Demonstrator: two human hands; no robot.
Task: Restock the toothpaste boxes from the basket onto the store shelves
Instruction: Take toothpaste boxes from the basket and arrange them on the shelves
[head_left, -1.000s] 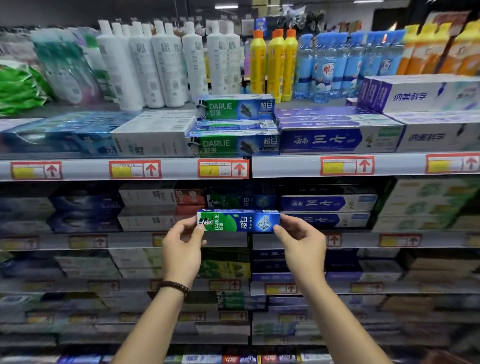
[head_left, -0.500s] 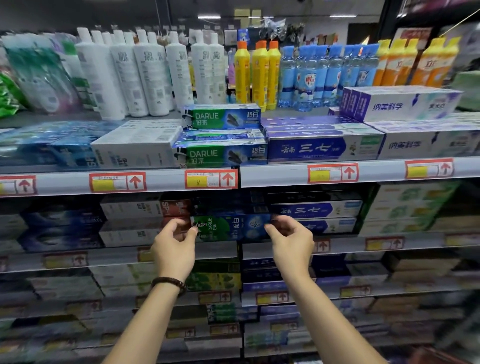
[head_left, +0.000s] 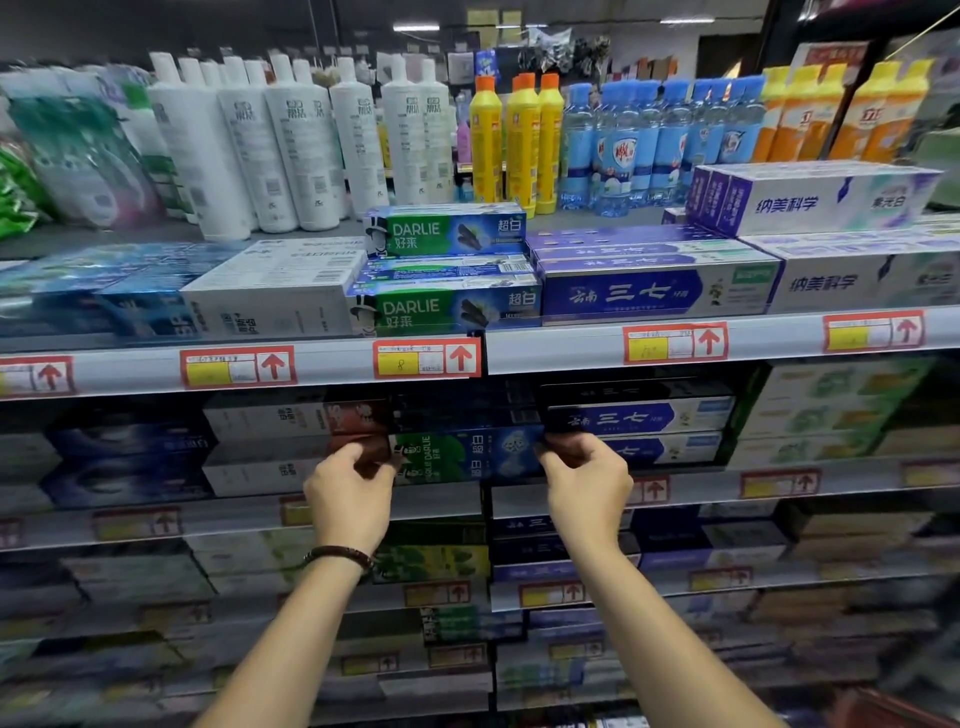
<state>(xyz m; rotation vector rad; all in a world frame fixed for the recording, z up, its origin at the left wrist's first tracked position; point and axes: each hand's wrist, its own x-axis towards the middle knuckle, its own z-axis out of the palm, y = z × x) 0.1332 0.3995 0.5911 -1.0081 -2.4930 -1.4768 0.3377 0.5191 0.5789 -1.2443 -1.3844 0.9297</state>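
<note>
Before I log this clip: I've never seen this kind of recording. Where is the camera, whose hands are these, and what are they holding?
No machine here: these are a person's bare hands, filmed by one camera worn on the head, looking forward and down. The left hand and right hand each pinch one end of a green-and-blue Darlie box, level inside the second shelf among other toothpaste boxes. On the top shelf lie more Darlie boxes, with bottles behind them.

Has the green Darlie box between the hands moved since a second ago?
Yes: the Darlie box has gone back, in behind the second shelf's front rail.
</note>
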